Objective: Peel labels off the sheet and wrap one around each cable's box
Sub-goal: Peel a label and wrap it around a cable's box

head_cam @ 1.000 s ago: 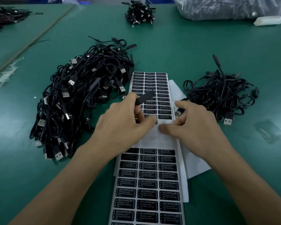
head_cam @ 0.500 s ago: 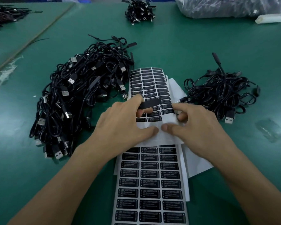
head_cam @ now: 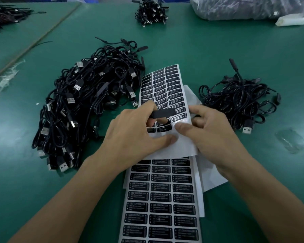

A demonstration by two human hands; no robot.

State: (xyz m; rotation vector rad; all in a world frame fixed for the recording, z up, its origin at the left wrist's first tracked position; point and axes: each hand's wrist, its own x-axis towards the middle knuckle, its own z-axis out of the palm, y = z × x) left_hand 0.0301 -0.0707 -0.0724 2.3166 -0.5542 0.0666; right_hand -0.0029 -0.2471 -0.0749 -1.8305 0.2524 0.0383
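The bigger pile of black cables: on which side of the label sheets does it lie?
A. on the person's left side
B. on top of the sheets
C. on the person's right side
A: the bigger pile lies on the green table to the left of the label sheets, while the smaller pile lies to their right.

View: single, head-worn, wide-angle.
Position: above the near side of the green table (head_cam: 209, 50), over the person's own forearms (they enter from the bottom corners).
Facing: forward and steeply down.
Nearness: close; left hand (head_cam: 135, 135) with the black box (head_cam: 163, 113) and right hand (head_cam: 212, 134) fill mid-frame over the label sheet (head_cam: 161, 199).
Reach: a far cable bundle (head_cam: 152, 12) sits at the top edge.
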